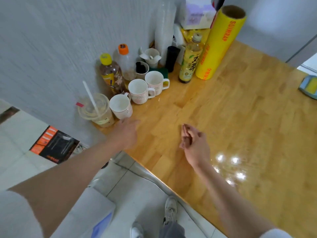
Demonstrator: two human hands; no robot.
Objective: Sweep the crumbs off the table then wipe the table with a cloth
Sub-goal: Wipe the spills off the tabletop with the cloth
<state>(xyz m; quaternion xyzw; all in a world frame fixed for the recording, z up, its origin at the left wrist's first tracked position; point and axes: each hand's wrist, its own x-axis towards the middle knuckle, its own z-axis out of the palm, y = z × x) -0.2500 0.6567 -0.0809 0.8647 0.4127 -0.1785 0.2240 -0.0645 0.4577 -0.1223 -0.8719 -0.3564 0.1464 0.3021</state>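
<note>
Table [240, 117] beneath both hands [193, 143]

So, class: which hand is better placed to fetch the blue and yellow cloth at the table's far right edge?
The right hand: it hovers mid-table, nearer the cloth. The left hand sits by the mugs, across the table.

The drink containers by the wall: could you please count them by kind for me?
White mugs with handles: 3
Bottles: 3 (yellow cap, orange cap, tea bottle)
Plastic cup with straw: 1
Total: 7
</note>
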